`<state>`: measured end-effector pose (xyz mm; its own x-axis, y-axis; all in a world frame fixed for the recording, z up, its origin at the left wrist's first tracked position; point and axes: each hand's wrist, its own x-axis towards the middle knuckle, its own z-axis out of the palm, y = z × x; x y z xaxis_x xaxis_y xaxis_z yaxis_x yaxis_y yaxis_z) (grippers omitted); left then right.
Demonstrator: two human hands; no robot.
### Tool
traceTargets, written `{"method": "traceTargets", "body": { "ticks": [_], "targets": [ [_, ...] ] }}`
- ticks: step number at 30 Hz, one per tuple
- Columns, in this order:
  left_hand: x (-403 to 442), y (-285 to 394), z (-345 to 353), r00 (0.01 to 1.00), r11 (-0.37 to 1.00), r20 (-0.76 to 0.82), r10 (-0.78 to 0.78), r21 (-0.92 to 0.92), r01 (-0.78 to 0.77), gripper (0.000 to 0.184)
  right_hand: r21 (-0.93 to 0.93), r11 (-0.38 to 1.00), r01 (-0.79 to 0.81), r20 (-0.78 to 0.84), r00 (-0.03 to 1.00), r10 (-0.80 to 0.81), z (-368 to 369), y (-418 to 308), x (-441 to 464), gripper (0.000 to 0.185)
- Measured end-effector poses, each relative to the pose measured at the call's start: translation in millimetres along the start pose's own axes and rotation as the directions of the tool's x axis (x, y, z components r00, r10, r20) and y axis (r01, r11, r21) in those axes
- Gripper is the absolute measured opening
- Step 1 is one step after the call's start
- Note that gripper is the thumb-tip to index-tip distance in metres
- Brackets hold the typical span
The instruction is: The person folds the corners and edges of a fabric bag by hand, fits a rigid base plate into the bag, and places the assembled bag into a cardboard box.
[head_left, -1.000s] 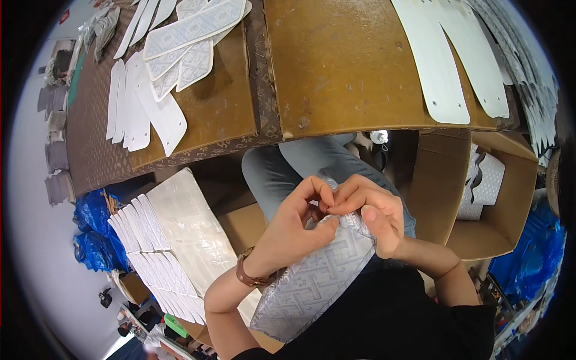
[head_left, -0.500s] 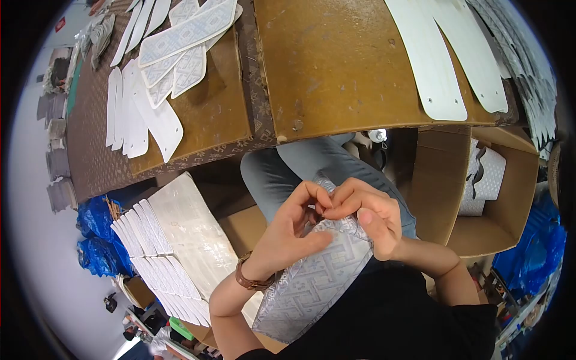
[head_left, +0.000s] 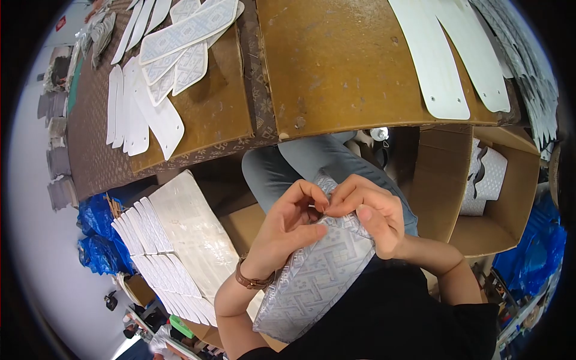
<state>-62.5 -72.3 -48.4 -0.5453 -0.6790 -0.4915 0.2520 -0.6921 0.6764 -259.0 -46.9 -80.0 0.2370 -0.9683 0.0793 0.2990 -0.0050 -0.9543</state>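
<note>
A long grey-and-white patterned fabric piece (head_left: 327, 270) with printed edging lies slanted across my lap. At its upper part my left hand (head_left: 292, 222) has its fingers curled, thumb lying along the fabric. My right hand (head_left: 375, 213) bends over the same part from the other side, with its thumb raised a little. The fingertips of both hands meet there in a pinch, and the exact bit between them is hidden. The narrow top end of the fabric shows beyond the fingers.
Ahead is a brown worktable (head_left: 336, 78) bearing white curved strips (head_left: 435, 66) and patterned panels (head_left: 192, 36). To the right an open cardboard box (head_left: 498, 234) holds a white quilted piece (head_left: 493, 174). At left, rows of white padded strips (head_left: 165, 273) rest on a pale board (head_left: 195, 228).
Both hands keep their pinch at the same spot on the fabric. The fingers have shifted only slightly, and the whole view has moved a little.
</note>
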Motion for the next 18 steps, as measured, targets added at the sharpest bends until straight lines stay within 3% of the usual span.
{"method": "traceTargets", "body": {
  "ticks": [10, 13, 18],
  "targets": [
    [-0.1, 3.5, 4.1, 1.0, 0.999, 0.0, -0.012, 0.044, 0.012, 0.033, -0.027, 1.0, -0.013, 0.023, 1.0, 0.013, 2.6, 1.6, -0.3, 0.04],
    [-0.2, -0.2, 4.4, 1.0, 0.973, -0.019, 0.015, 0.231, -0.01, 0.033, -0.033, 0.999, -0.029, 0.027, 0.999, 0.03, 3.2, 1.0, -1.1, 0.04],
    [1.5, -3.8, -0.4, 0.998, 0.994, 0.035, 0.053, 0.091, -0.056, 0.033, -0.022, 1.0, -0.011, 0.016, 1.0, 0.012, 0.3, 0.0, 0.2, 0.04]
  ]
}}
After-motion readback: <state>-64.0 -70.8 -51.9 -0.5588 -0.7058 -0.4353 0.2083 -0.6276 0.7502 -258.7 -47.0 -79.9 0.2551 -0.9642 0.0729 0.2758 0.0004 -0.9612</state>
